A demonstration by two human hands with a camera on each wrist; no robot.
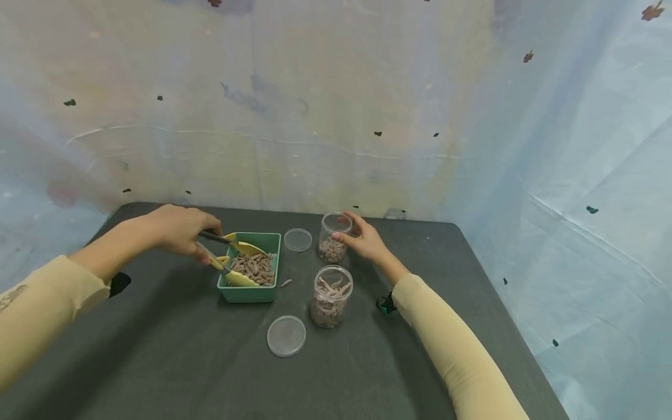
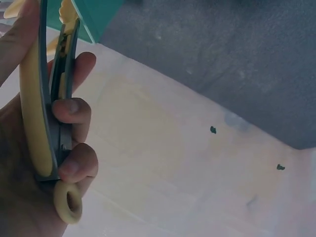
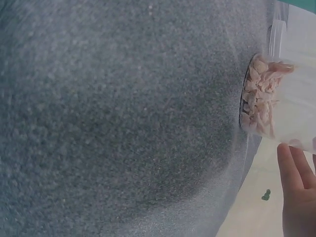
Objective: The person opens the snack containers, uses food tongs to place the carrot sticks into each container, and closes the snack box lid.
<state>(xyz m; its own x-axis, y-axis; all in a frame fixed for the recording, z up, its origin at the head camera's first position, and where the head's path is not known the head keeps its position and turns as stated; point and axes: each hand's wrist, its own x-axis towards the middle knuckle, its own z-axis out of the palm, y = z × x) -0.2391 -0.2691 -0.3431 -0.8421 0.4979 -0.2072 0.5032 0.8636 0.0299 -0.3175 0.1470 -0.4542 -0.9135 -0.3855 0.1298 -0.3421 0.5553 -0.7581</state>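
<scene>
My left hand (image 1: 181, 228) grips yellow-and-grey tongs (image 1: 240, 280); in the left wrist view its fingers curl round the tongs' handles (image 2: 35, 113). The spread yellow heads of the tongs reach into a green tub (image 1: 249, 296), among small greyish-brown pieces (image 1: 256, 267). To the right, my right hand (image 1: 369, 240) holds a clear jar (image 1: 329, 249) between thumb and fingers. This jar stands upright, lidless, with similar pieces in its lower part. Nearer me is a second open clear jar (image 1: 326, 309), fuller of these pieces. The right wrist view shows the held jar (image 3: 261, 96) from the side.
One round clear lid (image 1: 297, 240) lies between the tub and the back jar, another lid (image 1: 286, 336) in front of the tub. A single loose piece (image 1: 286, 283) lies beside the tub on the dark table (image 1: 210, 361). A patterned sheet (image 1: 315, 105) hangs behind.
</scene>
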